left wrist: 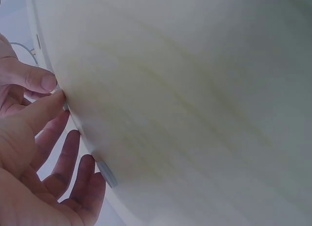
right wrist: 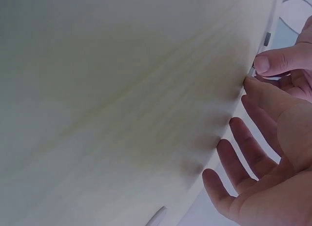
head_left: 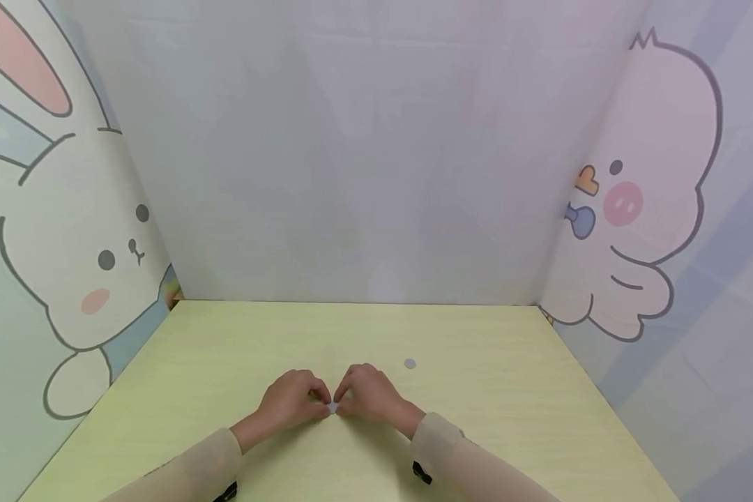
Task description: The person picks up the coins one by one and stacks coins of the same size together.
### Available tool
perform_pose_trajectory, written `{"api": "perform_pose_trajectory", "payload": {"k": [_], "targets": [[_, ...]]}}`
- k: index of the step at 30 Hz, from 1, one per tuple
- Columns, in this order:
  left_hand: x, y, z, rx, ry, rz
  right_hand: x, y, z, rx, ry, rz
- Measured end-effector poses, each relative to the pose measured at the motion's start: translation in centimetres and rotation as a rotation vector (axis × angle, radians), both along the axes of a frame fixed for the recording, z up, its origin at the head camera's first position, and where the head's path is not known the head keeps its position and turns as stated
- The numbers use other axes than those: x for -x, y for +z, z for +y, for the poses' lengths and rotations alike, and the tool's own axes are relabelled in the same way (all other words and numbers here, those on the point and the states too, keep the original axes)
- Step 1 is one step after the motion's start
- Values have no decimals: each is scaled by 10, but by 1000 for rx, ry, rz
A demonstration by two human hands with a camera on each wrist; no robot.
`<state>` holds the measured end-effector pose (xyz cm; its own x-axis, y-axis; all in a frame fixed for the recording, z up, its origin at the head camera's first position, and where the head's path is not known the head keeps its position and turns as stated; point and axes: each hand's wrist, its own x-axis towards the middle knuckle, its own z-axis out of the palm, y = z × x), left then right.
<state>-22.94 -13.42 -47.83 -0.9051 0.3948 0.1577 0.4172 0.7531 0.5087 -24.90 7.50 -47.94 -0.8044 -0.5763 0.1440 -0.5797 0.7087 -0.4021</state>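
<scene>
A small round grey disc (head_left: 332, 408) sits between the hands, low over the table. My left hand (head_left: 295, 399) pinches its left side with thumb and bent forefinger. From the right, my right hand (head_left: 369, 394) pinches the same disc. Both hands' fingertips meet close together there. In the left wrist view, another grey piece (left wrist: 107, 174) lies by the left hand's outer fingertips. On the table beyond the right hand lies a second flat grey disc (head_left: 411, 363). The right wrist view shows a grey piece (right wrist: 157, 216) near the bottom, past the right hand's little finger.
The pale yellow table (head_left: 257, 335) extends around the hands. A plain curtain (head_left: 364, 174) hangs along its back edge. Side curtains carry a printed rabbit (head_left: 81, 230) at left and a printed chick (head_left: 659, 139) at right. Black wrist gear (head_left: 422, 473) shows below the right sleeve.
</scene>
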Motion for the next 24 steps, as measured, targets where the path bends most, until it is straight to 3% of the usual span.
{"api": "perform_pose_trajectory", "payload": {"k": [4, 15, 24], "targets": [[-2, 0, 0, 4, -2, 0, 2, 2, 7, -9, 13, 2], [-2, 0, 0, 25, 0, -11, 14, 18, 52, 130, -38, -35], [-3, 0, 0, 22, -2, 7, 12, 18, 83, 164, -41, -55]]}}
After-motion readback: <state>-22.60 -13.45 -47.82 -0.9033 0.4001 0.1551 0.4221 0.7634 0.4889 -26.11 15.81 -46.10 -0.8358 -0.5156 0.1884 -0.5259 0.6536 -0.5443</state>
